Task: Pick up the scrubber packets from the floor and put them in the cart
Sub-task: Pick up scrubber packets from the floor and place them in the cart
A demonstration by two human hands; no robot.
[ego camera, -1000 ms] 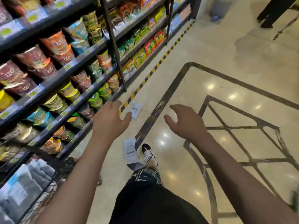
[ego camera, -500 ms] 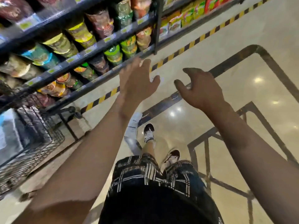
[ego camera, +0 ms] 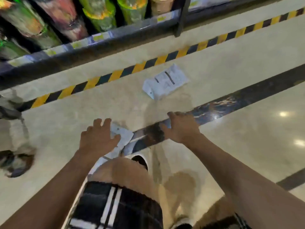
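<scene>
White scrubber packet (ego camera: 165, 81) (print blurred, unreadable)

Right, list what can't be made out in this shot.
- Near packet, head view: mostly covered by the left hand and the knee.
- Far packet: print blurred.
- Right hand: fingertips blurred, contact with the floor unclear.
- Cart: outside the frame.
- Shelf goods: labels motion-blurred.

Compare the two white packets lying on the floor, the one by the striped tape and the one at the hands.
The farther white printed packet lies fully exposed; the nearer white packet is partly hidden by the left hand and knee. The farther packet sits beside the yellow-and-black striped tape, untouched; the nearer one reaches the dark floor band, with the left hand over it. Both are flat, white and on the floor.
</scene>
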